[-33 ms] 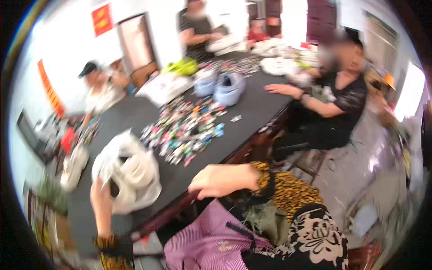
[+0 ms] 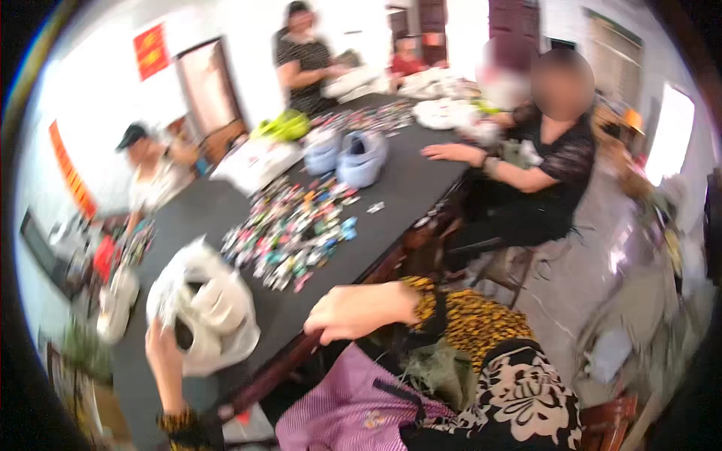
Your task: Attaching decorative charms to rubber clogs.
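Observation:
My left hand (image 2: 164,357) is at the near left side of a white plastic bag (image 2: 244,347), fingers stretched upward and touching it. Inside the bag's opening sit white clog-like shoes (image 2: 222,307). My right hand (image 2: 362,311) rests on the table's near edge, fingers loosely bent and holding nothing. A heap of small colourful charms (image 2: 289,233) lies beyond both hands. Light-blue clogs (image 2: 361,160) stand behind the heap. One small white piece (image 2: 375,207) lies apart on the dark table top (image 2: 421,177).
Another white shoe (image 2: 118,304) is at the table's left edge. A full white bag (image 2: 259,164) and lime-green shoes (image 2: 283,125) are farther back. A seated co-worker (image 2: 541,154) is at the right; others are around the far side. Purple striped cloth (image 2: 350,402) covers my lap.
The view has shifted slightly, so the table and people appear a little farther left and lower. Both hands keep nearly the same places by the bag and table edge.

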The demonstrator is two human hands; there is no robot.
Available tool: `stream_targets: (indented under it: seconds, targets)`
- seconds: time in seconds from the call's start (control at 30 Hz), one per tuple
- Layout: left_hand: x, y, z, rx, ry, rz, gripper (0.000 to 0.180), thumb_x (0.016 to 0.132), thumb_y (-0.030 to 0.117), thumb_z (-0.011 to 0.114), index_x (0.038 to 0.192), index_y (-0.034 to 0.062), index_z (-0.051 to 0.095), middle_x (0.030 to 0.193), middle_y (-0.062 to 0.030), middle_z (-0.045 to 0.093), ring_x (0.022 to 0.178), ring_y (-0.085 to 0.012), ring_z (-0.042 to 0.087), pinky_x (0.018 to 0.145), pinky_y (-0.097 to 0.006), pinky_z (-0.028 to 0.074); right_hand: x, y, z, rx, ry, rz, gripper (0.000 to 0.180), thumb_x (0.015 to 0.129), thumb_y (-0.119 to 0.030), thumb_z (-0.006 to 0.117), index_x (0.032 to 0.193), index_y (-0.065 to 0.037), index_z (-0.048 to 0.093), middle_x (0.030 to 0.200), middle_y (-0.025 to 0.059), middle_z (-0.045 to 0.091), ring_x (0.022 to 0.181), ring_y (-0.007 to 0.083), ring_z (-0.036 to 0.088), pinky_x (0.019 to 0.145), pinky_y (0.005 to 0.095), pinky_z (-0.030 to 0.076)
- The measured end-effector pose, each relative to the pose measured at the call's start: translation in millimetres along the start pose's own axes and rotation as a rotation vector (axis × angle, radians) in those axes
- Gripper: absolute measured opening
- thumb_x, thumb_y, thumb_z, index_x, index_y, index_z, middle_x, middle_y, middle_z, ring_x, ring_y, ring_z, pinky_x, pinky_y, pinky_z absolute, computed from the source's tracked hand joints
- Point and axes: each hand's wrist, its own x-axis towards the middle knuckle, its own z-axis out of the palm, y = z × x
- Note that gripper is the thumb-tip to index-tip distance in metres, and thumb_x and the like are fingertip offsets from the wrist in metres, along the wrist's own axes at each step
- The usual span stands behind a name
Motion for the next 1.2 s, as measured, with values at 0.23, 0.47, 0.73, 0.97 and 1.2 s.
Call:
stream_targets:
  seconds: [0.23,0.47,0.73,0.97,1.2]
  targets:
    - [28.7,-11.5,20.5,-0.022,-0.029,0.02,0.034,0.096,0.019,0.046,0.111,-0.0086,0.059,0.09,-0.021,0.064,0.081,-0.0296,0.061,0.076,-0.038,0.047,-12.3,-26.3,-43.6,-0.12,0.05,0.045,0.023,0.085,-0.021,0.06,0.095,0.0,0.06,0.086,0.0174,0.062,0.088,0.0353,0.061,0.078,0.0443,0.048]
    - [39.1,54.0,12.7,-0.503,-0.115,-0.222,0.029,0.093,0.021,0.048,0.088,-0.0057,0.058,0.069,-0.0087,0.053,0.065,-0.0167,0.052,0.06,-0.033,0.043,4.5,-57.4,-91.8,-0.217,0.258,-0.157,0.019,0.086,-0.019,0.06,0.093,-0.001,0.06,0.083,0.0168,0.063,0.083,0.0352,0.061,0.075,0.044,0.048]
    - [25.6,60.8,17.6,-0.628,-0.056,-0.364,0.021,0.091,0.019,0.049,0.086,-0.0001,0.057,0.065,-0.0023,0.048,0.051,-0.0102,0.045,0.046,-0.025,0.035,36.9,-81.7,-91.1,-0.275,0.263,-0.305,0.02,0.085,-0.022,0.062,0.086,-0.001,0.063,0.077,0.0168,0.064,0.079,0.0355,0.063,0.07,0.043,0.049]
    - [21.5,64.3,12.1,-0.697,-0.088,-0.241,0.017,0.09,0.011,0.048,0.096,-0.0002,0.059,0.065,-0.0012,0.051,0.053,-0.01,0.053,0.044,-0.024,0.04,64.2,-68.7,-57.0,-0.427,0.0,-0.103,0.021,0.079,-0.023,0.066,0.088,-0.004,0.071,0.079,0.017,0.068,0.078,0.0347,0.066,0.071,0.0433,0.052]
    - [-24.5,133.6,-7.8,-0.579,-0.171,-0.241,0.027,0.087,0.006,0.048,0.11,-0.0031,0.058,0.083,-0.007,0.062,0.07,-0.0124,0.057,0.061,-0.024,0.045,92.7,-11.5,-11.4,-0.43,0.212,-0.208,0.031,0.078,-0.014,0.064,0.104,0.001,0.057,0.113,0.0183,0.054,0.11,0.0339,0.052,0.096,0.0402,0.043]
